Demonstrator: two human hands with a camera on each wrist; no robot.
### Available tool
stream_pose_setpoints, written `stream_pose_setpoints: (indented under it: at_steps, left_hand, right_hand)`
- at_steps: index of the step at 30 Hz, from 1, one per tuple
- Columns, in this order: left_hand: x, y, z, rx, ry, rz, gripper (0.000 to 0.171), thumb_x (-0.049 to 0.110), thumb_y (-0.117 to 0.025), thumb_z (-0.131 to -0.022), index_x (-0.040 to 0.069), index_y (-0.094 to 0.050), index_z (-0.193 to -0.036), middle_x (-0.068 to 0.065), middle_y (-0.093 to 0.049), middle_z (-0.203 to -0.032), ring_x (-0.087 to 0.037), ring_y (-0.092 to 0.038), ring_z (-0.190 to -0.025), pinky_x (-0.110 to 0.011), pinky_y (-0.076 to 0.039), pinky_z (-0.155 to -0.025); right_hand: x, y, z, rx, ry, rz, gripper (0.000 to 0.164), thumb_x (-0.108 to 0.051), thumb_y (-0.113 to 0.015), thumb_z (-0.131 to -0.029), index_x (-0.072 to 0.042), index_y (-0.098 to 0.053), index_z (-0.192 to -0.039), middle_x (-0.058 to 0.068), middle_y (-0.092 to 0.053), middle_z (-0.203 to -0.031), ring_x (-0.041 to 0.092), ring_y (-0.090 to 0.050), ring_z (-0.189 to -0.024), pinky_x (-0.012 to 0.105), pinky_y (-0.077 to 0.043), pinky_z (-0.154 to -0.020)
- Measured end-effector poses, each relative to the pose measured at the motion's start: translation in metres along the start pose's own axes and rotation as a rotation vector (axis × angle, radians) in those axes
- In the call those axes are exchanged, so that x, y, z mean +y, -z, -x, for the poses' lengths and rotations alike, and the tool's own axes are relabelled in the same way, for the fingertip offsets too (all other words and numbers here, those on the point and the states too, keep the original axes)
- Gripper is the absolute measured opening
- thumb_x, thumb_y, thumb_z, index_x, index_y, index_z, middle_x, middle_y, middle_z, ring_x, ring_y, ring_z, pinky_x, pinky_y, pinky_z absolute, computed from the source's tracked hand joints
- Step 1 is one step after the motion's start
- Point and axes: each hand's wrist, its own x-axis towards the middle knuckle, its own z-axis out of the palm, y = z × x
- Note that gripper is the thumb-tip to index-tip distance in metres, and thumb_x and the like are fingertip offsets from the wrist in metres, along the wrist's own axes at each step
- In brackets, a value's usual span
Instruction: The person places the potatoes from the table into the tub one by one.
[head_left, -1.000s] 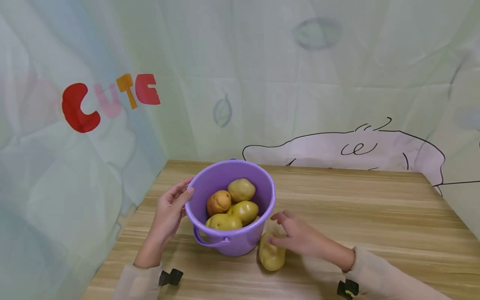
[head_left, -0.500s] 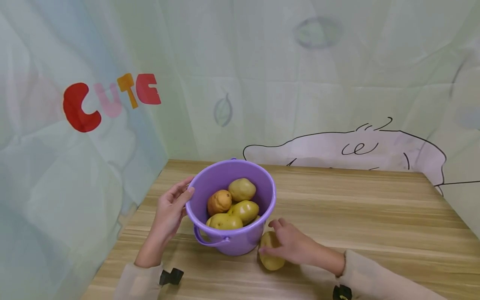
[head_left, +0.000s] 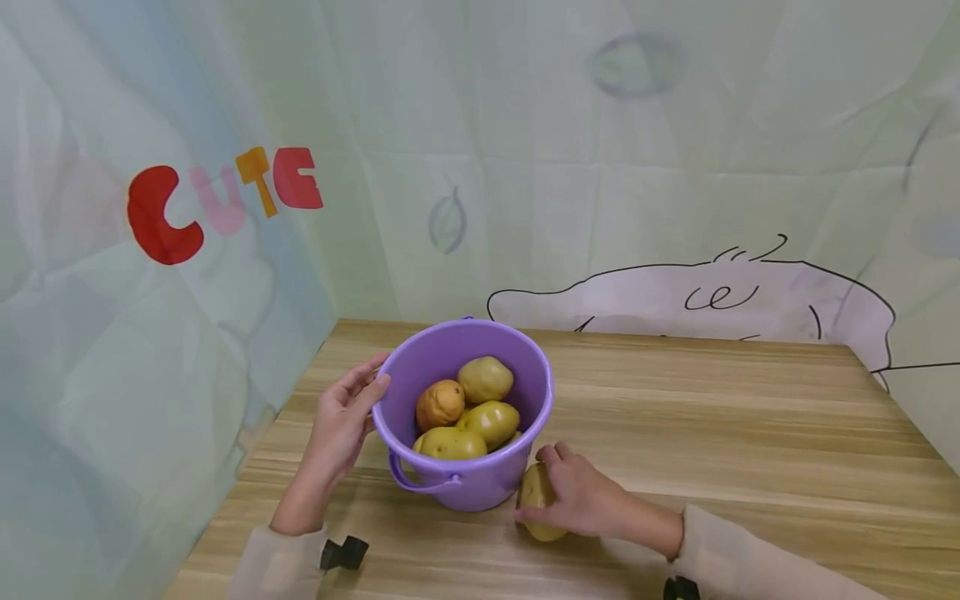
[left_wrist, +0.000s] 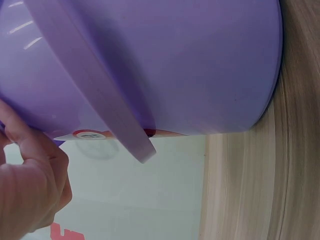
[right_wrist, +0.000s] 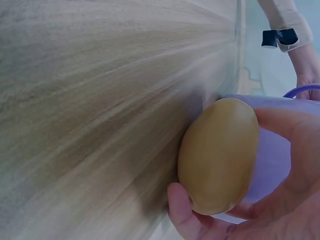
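Observation:
A purple bucket (head_left: 480,490) stands on the wooden table with several potatoes inside. Two smooth yellow potatoes, one of them a long potato (head_left: 450,444), lie in front of a paler potato (head_left: 486,379) and an orange-brown potato (head_left: 440,406). My left hand (head_left: 339,425) grips the bucket's rim at its left side, thumb over the edge. Just right of the bucket's base, my right hand (head_left: 588,497) holds another yellow potato (right_wrist: 220,155), thumb on one end and fingers round the other. That potato is down at the tabletop, close by the bucket wall.
The bucket's handle (left_wrist: 95,85) hangs down on the near left side. Wood-grain table (head_left: 712,417) extends to the right. Printed cloth (head_left: 600,192) walls stand behind the table and on the left, one with the letters CUTE.
My right hand has come down and closed round the potato beside the bucket, its fingers now wrapped over it. The left hand and bucket have stayed in place.

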Motion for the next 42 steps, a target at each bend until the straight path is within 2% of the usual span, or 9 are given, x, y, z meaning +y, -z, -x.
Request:
stream_pose_setpoints:
  at_steps: [5,10,16,21,27,34,42]
  left_hand:
    - [0.001,0.000,0.000,0.001,0.005,-0.007,0.045,0.012,-0.059,-0.102,-0.005,-0.047,-0.143,-0.003,-0.057,-0.098,-0.010,-0.065,-0.081,-0.024,-0.061,-0.067]
    - [0.001,0.000,0.001,-0.003,0.003,-0.015,0.045,0.012,-0.058,-0.102,-0.005,-0.047,-0.143,-0.004,-0.057,-0.100,-0.011,-0.065,-0.083,-0.025,-0.062,-0.069]
    - [0.001,0.001,0.001,-0.004,0.002,-0.015,0.045,0.013,-0.058,-0.102,-0.004,-0.048,-0.143,-0.004,-0.057,-0.100,-0.010,-0.065,-0.083,-0.025,-0.062,-0.068]
    - [0.001,0.001,0.001,-0.007,0.001,-0.015,0.045,0.013,-0.058,-0.102,-0.004,-0.048,-0.143,-0.004,-0.057,-0.100,-0.011,-0.065,-0.083,-0.025,-0.062,-0.068]
    - [0.001,0.001,0.001,-0.011,0.005,-0.017,0.046,0.014,-0.058,-0.103,-0.004,-0.047,-0.143,-0.003,-0.057,-0.100,-0.011,-0.065,-0.084,-0.025,-0.061,-0.069]
    - [0.000,0.001,0.001,-0.003,0.013,-0.021,0.046,0.014,-0.058,-0.102,-0.004,-0.047,-0.144,-0.003,-0.057,-0.100,-0.010,-0.065,-0.084,-0.024,-0.061,-0.069]
    - [0.001,0.001,0.001,-0.008,0.010,-0.017,0.047,0.014,-0.059,-0.102,-0.004,-0.047,-0.143,-0.004,-0.056,-0.100,-0.010,-0.065,-0.083,-0.023,-0.061,-0.067]
  right_hand:
    - [0.003,-0.001,0.000,0.014,0.046,-0.011,0.068,-0.039,-0.083,-0.075,0.005,-0.055,-0.118,0.007,-0.051,-0.097,0.018,-0.053,-0.082,0.029,-0.052,-0.065]
    - [0.003,-0.001,0.000,0.010,0.049,-0.041,0.067,-0.035,-0.085,-0.073,0.004,-0.055,-0.119,0.008,-0.051,-0.098,0.017,-0.053,-0.081,0.027,-0.052,-0.064]
    - [0.004,-0.001,-0.001,0.013,0.044,-0.046,0.065,-0.033,-0.086,-0.072,0.003,-0.056,-0.118,0.008,-0.052,-0.100,0.018,-0.055,-0.082,0.028,-0.053,-0.066]
    - [0.004,0.001,0.002,0.014,0.011,-0.067,0.067,-0.033,-0.086,-0.072,0.003,-0.057,-0.120,0.009,-0.053,-0.103,0.020,-0.057,-0.087,0.033,-0.056,-0.071]
    - [0.007,0.008,0.003,0.007,-0.044,-0.106,0.068,-0.031,-0.086,-0.071,0.003,-0.057,-0.122,0.010,-0.055,-0.106,0.021,-0.057,-0.089,0.036,-0.057,-0.072]
    - [0.013,0.019,0.007,0.031,-0.058,-0.129,0.070,-0.033,-0.087,-0.070,0.003,-0.058,-0.122,0.013,-0.055,-0.108,0.024,-0.058,-0.092,0.041,-0.057,-0.077]
    - [0.020,0.035,0.008,0.058,-0.043,-0.154,0.070,-0.034,-0.087,-0.071,0.003,-0.057,-0.122,0.011,-0.058,-0.105,0.023,-0.058,-0.092,0.038,-0.056,-0.077]
